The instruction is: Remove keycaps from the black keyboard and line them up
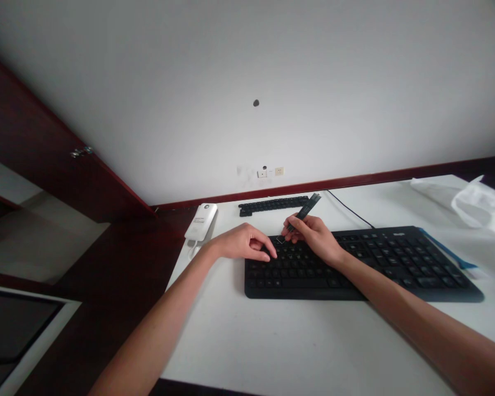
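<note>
A black keyboard (pixel 396 267) lies on the white desk (pixel 297 346). My left hand (pixel 243 243) rests on its upper left corner, fingers curled and pressing down on the keys. My right hand (pixel 313 236) grips a dark, slim tool (pixel 307 208) like a pen, its lower end at a key (pixel 280 240) near the top row. The tool's upper end sticks up and away from me. Whether that key is lifted out I cannot tell.
A row of loose black keys (pixel 272 205) lies behind the keyboard near the wall. A white power bank (pixel 201 221) sits at the desk's far left corner. White plastic bags (pixel 478 206) and a blue sheet (pixel 445 247) lie right. The keyboard cable (pixel 348 209) runs back.
</note>
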`<state>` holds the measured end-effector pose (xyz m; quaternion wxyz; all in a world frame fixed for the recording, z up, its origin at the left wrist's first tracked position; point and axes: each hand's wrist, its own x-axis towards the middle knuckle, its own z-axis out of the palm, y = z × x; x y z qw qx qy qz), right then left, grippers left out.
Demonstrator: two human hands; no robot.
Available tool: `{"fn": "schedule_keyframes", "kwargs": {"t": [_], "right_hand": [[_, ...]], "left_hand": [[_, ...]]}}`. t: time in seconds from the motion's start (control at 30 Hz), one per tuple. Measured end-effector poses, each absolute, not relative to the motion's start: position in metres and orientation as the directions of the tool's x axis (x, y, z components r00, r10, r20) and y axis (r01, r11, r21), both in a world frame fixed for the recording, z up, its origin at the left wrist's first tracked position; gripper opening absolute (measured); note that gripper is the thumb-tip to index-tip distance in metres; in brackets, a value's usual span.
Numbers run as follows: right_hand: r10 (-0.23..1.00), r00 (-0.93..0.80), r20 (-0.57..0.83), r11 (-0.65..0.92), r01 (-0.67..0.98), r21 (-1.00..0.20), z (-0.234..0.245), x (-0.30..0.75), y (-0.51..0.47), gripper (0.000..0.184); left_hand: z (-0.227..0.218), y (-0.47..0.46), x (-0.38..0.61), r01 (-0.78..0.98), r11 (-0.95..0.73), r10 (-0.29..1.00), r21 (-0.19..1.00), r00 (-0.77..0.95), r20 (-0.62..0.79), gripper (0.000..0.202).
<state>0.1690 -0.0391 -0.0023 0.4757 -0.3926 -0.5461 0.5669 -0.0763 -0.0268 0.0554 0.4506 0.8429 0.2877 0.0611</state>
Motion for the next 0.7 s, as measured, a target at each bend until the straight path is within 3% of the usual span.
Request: {"fn": "schedule_keyframes", "kwargs": {"t": [0.1,0.3,0.7], "right_hand": [[0.966,-0.246,0.083,0.056,-0.111,-0.992,-0.003,0.169,-0.040,0.044],[0.962,-0.260,0.081,0.050,-0.123,-0.991,-0.006,0.171,-0.038,0.041],[0.974,-0.228,0.013,-0.042,-0.233,-0.971,-0.009,0.171,-0.035,0.041]], "left_hand": [[0.056,-0.030,-0.072,0.439,-0.468,0.488,0.767,0.852,-0.189,0.022],[0.043,-0.028,-0.068,0.478,-0.510,0.509,0.715,0.838,-0.197,0.020],[0.042,-0.028,-0.069,0.494,-0.436,0.546,0.753,0.810,-0.215,0.025]]}}
